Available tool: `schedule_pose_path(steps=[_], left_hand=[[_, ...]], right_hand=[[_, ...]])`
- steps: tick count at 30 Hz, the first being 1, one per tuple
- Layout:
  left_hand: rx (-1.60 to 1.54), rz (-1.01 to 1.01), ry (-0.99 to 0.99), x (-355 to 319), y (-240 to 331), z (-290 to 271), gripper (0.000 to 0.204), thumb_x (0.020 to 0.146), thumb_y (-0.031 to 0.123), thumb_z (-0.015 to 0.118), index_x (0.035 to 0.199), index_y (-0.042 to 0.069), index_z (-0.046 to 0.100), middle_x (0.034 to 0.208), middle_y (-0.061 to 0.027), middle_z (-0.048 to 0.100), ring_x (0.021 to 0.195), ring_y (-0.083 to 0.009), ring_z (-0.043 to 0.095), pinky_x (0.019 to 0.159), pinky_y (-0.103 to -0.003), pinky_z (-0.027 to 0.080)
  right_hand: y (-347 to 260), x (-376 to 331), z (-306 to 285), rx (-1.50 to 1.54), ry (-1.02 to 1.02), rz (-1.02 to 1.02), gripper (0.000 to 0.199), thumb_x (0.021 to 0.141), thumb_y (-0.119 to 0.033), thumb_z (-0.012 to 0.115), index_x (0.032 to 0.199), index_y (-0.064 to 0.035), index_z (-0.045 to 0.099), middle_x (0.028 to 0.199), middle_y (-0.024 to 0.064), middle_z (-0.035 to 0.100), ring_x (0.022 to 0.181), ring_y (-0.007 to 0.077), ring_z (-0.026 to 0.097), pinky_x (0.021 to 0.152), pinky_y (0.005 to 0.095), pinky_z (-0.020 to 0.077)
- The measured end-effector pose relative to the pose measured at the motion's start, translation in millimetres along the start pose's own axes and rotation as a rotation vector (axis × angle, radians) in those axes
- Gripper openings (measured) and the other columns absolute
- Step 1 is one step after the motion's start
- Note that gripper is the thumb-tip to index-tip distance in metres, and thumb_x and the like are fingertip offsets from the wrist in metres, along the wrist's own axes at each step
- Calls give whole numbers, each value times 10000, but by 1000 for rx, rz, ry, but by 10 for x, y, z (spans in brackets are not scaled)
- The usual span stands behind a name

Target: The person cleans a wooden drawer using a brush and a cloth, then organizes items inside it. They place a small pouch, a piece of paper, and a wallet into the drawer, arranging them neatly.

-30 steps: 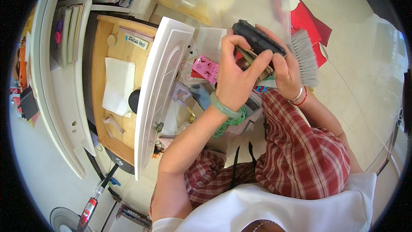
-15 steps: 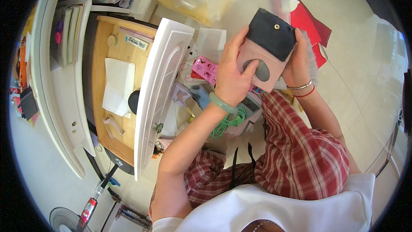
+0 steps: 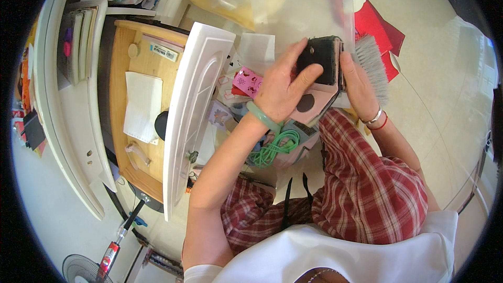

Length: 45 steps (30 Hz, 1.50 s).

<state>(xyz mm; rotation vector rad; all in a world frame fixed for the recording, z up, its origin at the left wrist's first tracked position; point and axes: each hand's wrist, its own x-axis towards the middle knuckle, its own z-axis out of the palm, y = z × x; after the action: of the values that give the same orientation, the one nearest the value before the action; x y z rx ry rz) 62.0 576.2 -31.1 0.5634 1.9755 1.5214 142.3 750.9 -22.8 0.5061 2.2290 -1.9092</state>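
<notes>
A small folding wallet [image 3: 327, 60] with a black outside and a pale pink inside is held above my lap. One pink panel with a dark oval [image 3: 305, 102] hangs folded out below the black part. My left hand [image 3: 283, 86] grips the wallet from the left, its thumb lying across the black face and its other fingers partly hidden. Along the right edge, my right hand [image 3: 361, 89] presses against the wallet with fairly straight fingers; part of its grip is hidden. A grey-bristled brush [image 3: 373, 65] shows just beyond that hand.
To the left, a wooden drawer [image 3: 118, 99] with a white front [image 3: 196, 110] stands pulled out, holding paper [image 3: 142, 107]. Under my arms lie a green cord coil [image 3: 277, 149] and a pink patterned item [image 3: 246, 81]. Ahead are a clear plastic bag [image 3: 298, 2] and red papers [image 3: 372, 29].
The wallet's black flap has been folded down over the pink inside, and the wallet has tilted. My right hand has dropped slightly along its edge, and more of the brush shows.
</notes>
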Motion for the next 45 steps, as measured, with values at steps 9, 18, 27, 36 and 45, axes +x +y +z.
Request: schedule_pose_path(steps=[9,18,27,36,45], left_hand=[[-603,-309,-208,-51,98,-104,795,848,240,716,1504,110,286,1417,-110,439,1274,-211,459,1018,-354,428],[-903,-453,-382,-93,-7,-224,672,912,360,572,1453,35,342,1354,-139,506,1132,-250,577,988,-431,480],[-733,-494,261,65,-96,-124,507,917,369,649,1243,11,500,1179,-117,593,984,-210,630,842,-354,527],[-747,-323,136,-34,3,159,639,971,285,607,1487,31,328,1324,-78,534,1198,-159,505,998,-296,414],[-910,-438,-54,-82,-38,-44,617,979,247,502,1523,93,254,1381,-61,493,1207,-169,521,990,-322,447]], right_hand=[[-91,98,-176,128,-179,86,548,999,-385,520,1353,32,496,1085,43,616,968,104,546,831,235,444],[6,360,-566,314,-348,313,486,956,-439,572,1190,-20,644,934,-12,655,783,34,563,632,186,431],[-7,235,-382,261,-469,298,531,920,-424,617,1247,-7,616,1048,28,660,892,67,583,734,215,474],[-102,94,12,189,-271,151,468,972,-308,587,1316,6,542,1147,31,618,995,76,569,826,228,479],[-146,128,-383,237,-364,341,624,936,-404,606,1402,-13,468,1190,40,600,1009,81,555,785,223,475]])
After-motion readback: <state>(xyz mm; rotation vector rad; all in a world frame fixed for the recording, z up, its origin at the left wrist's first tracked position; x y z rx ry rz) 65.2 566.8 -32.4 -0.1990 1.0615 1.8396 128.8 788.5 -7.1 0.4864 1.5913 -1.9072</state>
